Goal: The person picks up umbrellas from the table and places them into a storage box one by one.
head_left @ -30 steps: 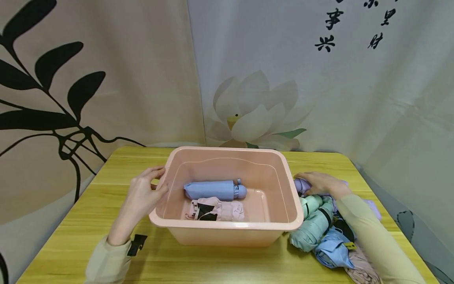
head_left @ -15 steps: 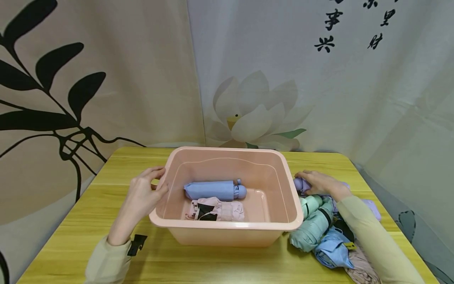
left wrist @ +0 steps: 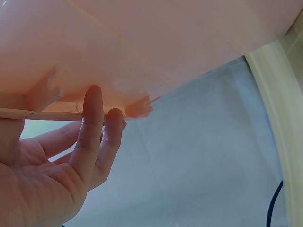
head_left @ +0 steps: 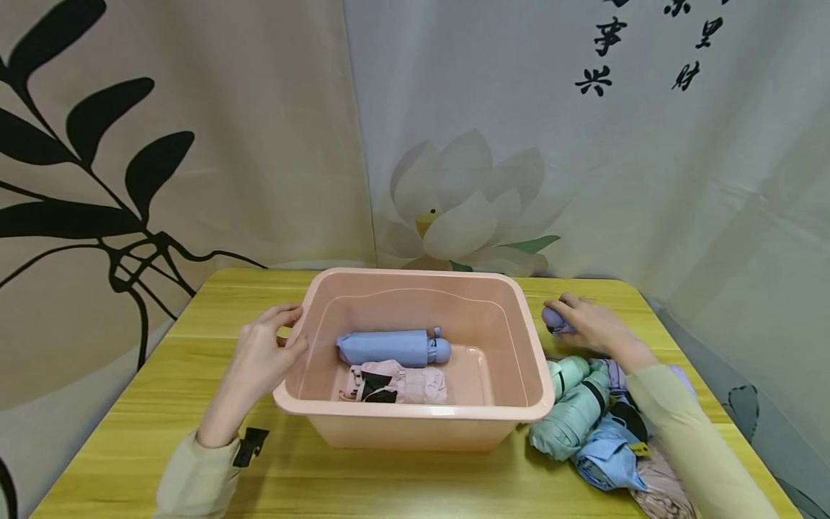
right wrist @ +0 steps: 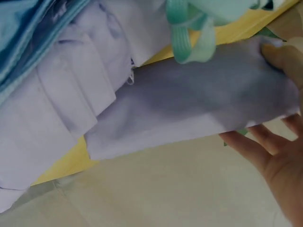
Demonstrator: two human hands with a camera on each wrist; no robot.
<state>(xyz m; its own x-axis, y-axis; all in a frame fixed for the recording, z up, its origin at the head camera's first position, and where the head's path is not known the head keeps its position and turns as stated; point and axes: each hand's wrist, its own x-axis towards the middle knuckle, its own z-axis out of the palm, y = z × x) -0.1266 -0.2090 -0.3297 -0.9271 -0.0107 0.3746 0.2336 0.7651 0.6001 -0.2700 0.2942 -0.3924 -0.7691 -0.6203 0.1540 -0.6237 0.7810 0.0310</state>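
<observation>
A pale pink plastic tub (head_left: 415, 411) stands mid-table. My left hand (head_left: 262, 357) pinches its left rim; in the left wrist view, fingers (left wrist: 90, 127) reach under the tub's lip. Inside lie a folded blue umbrella (head_left: 389, 347) and, nearer me, a folded whitish-pink umbrella (head_left: 421, 386) with a black patch. Right of the tub, my right hand (head_left: 599, 331) grips a folded purple umbrella (head_left: 558, 321) by its handle end. The right wrist view shows that umbrella's long sleeve-like body (right wrist: 189, 101), with the thumb on one side and fingers on the other.
Beside the tub's right wall lies a pile of folded umbrellas: green (head_left: 570, 422), light blue (head_left: 609, 454), greyish pink (head_left: 664, 486) and another purple one (head_left: 616, 376). The yellow wooden table (head_left: 415, 483) ends at a printed curtain (head_left: 493, 108) behind.
My right hand has lifted the purple umbrella and moved it slightly up and away from the pile. The left hand and the tub have stayed put.
</observation>
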